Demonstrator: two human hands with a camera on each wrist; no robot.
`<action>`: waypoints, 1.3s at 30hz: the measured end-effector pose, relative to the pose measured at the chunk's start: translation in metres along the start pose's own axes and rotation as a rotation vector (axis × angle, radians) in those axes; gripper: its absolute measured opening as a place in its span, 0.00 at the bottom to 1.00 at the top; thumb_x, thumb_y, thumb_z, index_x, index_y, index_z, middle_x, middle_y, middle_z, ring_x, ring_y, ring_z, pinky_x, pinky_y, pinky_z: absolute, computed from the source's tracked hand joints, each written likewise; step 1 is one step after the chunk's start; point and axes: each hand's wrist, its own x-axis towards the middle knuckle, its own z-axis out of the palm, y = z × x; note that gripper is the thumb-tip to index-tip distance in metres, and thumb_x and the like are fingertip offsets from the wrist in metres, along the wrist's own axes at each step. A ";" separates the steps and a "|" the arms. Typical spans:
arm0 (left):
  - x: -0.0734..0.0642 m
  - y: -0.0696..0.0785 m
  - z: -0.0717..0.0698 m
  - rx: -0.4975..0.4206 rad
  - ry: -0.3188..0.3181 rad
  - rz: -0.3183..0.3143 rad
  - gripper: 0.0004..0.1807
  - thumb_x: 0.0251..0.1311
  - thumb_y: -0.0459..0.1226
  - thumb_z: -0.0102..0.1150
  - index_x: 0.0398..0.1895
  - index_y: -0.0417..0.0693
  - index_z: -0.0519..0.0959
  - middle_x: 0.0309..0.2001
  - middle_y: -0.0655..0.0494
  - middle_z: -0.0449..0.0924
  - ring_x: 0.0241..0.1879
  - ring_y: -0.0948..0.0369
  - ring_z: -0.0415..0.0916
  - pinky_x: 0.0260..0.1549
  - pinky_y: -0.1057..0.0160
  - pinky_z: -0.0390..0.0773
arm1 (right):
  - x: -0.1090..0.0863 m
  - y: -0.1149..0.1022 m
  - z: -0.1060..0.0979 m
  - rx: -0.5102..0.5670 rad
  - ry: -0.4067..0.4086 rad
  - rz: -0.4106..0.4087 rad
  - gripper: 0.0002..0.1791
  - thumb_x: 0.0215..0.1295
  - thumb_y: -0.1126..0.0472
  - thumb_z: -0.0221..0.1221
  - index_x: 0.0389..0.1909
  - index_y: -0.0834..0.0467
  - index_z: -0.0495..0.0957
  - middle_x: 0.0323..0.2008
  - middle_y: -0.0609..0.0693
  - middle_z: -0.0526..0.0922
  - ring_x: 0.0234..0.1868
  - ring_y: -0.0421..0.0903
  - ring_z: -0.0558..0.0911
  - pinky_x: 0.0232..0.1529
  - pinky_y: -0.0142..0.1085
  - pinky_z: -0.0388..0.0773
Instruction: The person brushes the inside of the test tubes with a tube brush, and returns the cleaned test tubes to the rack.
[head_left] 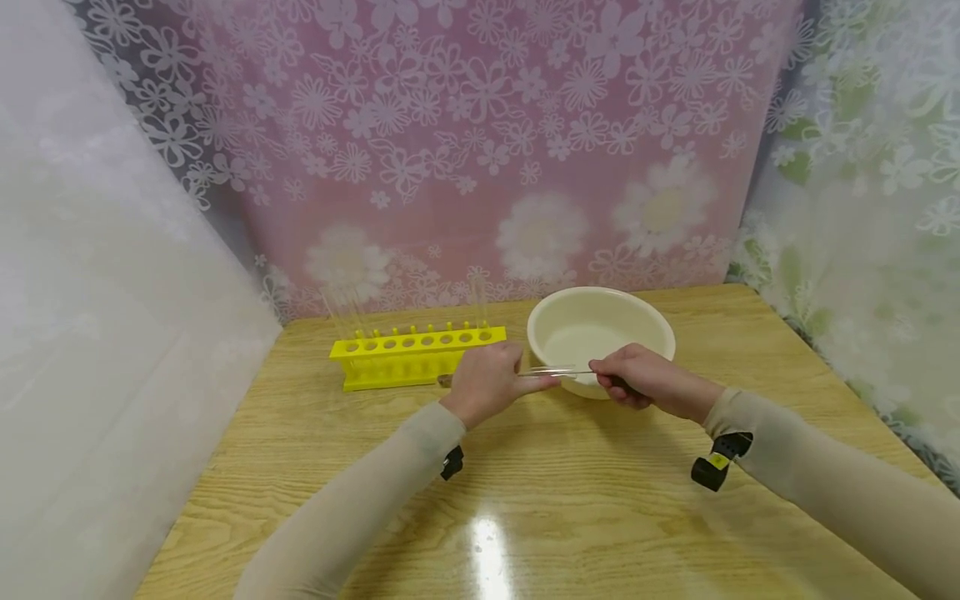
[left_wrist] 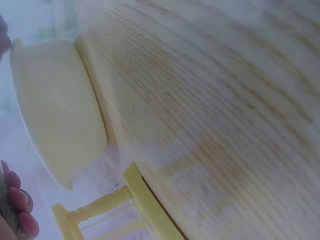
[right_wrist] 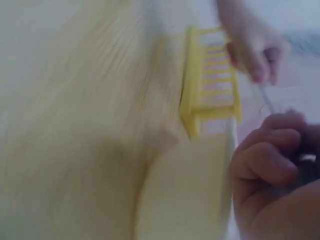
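My left hand (head_left: 487,379) grips a clear test tube (head_left: 547,370) held level, its open end towards the right. A test tube brush (head_left: 587,372) runs into the tube; its thin wire comes out at the right. Brownish bristles (head_left: 445,380) show past the left side of the left hand, and a grey-brown bristly part (left_wrist: 7,215) lies within its curled fingers. My right hand (head_left: 637,379) pinches the wire in front of the basin. In the right wrist view the wire (right_wrist: 267,100) spans the space between both hands.
A cream basin (head_left: 652,321) stands behind the right hand. A yellow test tube rack (head_left: 397,343) stands at the left, partly hidden by the left hand, with several clear tubes upright at both ends. Patterned curtains (head_left: 480,167) border the wooden table (head_left: 525,517).
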 end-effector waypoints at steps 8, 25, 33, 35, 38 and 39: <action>0.000 -0.004 -0.002 -0.062 -0.043 -0.055 0.32 0.52 0.70 0.62 0.16 0.56 0.68 0.13 0.64 0.67 0.10 0.66 0.60 0.11 0.67 0.59 | -0.006 0.001 0.010 -0.932 0.341 -0.649 0.05 0.69 0.56 0.64 0.35 0.53 0.83 0.25 0.43 0.79 0.23 0.37 0.72 0.26 0.33 0.72; 0.001 0.001 -0.005 -0.092 -0.096 -0.062 0.32 0.54 0.73 0.57 0.16 0.57 0.70 0.13 0.64 0.67 0.11 0.67 0.59 0.11 0.68 0.60 | -0.007 0.006 -0.003 -1.459 0.362 -1.069 0.14 0.50 0.68 0.75 0.30 0.59 0.77 0.25 0.49 0.78 0.27 0.44 0.76 0.24 0.34 0.75; 0.001 0.002 -0.006 -0.126 -0.109 -0.063 0.33 0.54 0.73 0.56 0.16 0.57 0.70 0.13 0.65 0.68 0.11 0.67 0.61 0.11 0.68 0.61 | -0.014 0.007 -0.013 -1.242 0.359 -1.033 0.11 0.52 0.71 0.72 0.28 0.55 0.79 0.27 0.45 0.78 0.28 0.39 0.78 0.26 0.32 0.77; 0.001 0.003 -0.006 -0.126 -0.113 -0.065 0.33 0.54 0.74 0.56 0.16 0.57 0.71 0.13 0.65 0.69 0.12 0.67 0.62 0.11 0.68 0.62 | -0.016 0.008 -0.016 -1.201 0.347 -1.017 0.11 0.53 0.71 0.71 0.29 0.54 0.80 0.26 0.44 0.78 0.27 0.37 0.76 0.26 0.31 0.75; 0.002 0.004 -0.007 -0.135 -0.119 -0.067 0.34 0.53 0.74 0.56 0.16 0.56 0.72 0.13 0.65 0.70 0.12 0.67 0.63 0.12 0.68 0.63 | -0.019 0.010 -0.022 -1.150 0.329 -0.994 0.10 0.54 0.71 0.71 0.29 0.54 0.81 0.27 0.42 0.78 0.28 0.36 0.75 0.27 0.30 0.74; 0.002 0.004 -0.007 -0.140 -0.124 -0.069 0.34 0.53 0.74 0.55 0.16 0.56 0.72 0.13 0.65 0.70 0.12 0.67 0.63 0.12 0.68 0.63 | -0.021 0.010 -0.024 -1.136 0.322 -0.984 0.10 0.54 0.71 0.70 0.30 0.54 0.82 0.27 0.42 0.79 0.28 0.35 0.75 0.27 0.29 0.74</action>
